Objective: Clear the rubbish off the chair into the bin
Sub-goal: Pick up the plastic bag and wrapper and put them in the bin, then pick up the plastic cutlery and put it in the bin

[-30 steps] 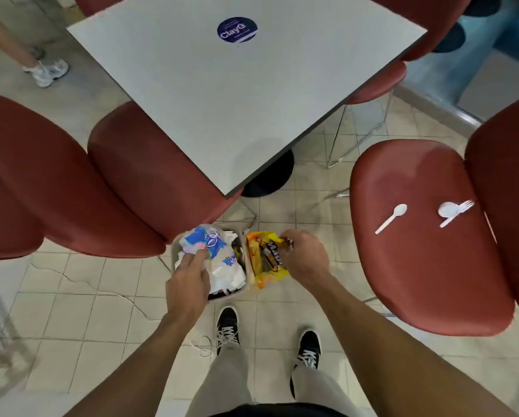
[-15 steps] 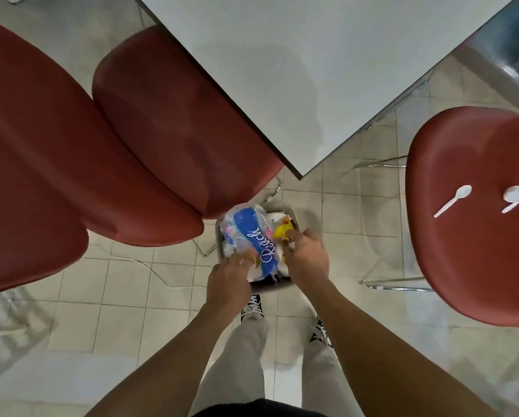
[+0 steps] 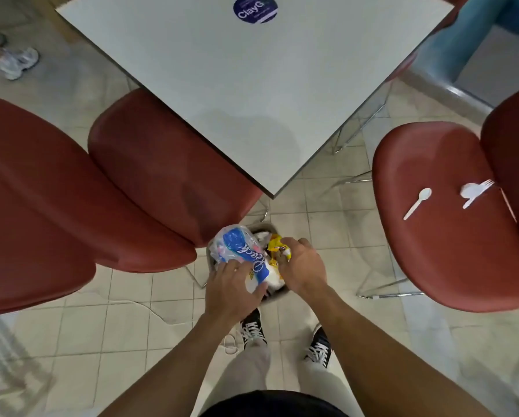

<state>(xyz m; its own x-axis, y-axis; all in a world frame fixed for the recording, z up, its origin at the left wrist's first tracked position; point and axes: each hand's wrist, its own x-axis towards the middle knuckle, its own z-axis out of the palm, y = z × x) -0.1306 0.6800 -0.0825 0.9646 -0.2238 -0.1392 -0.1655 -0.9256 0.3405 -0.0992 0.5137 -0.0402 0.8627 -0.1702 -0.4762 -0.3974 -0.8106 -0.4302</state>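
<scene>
A small grey bin [image 3: 278, 295] stands on the floor by my feet, crammed with wrappers. My left hand [image 3: 232, 291] presses on a blue and white plastic wrapper [image 3: 240, 251] at the bin's top. My right hand [image 3: 303, 267] grips a yellow snack wrapper [image 3: 274, 243] inside the bin. On the red chair [image 3: 445, 251] to the right lie a white plastic spoon [image 3: 417, 203] and, further right, a white spoon and fork [image 3: 475, 191] crossed together.
A grey table [image 3: 252, 94] with a dark round sticker [image 3: 255, 9] juts over the floor ahead. Red chairs [image 3: 107, 188] crowd the left, close to the bin. A white cable [image 3: 150, 308] trails on the tiles. Another person's shoe [image 3: 14, 63] is far left.
The yellow wrapper has gone from beside the bin into it, and both hands have closed in over the bin. The blue wrapper is pushed lower.
</scene>
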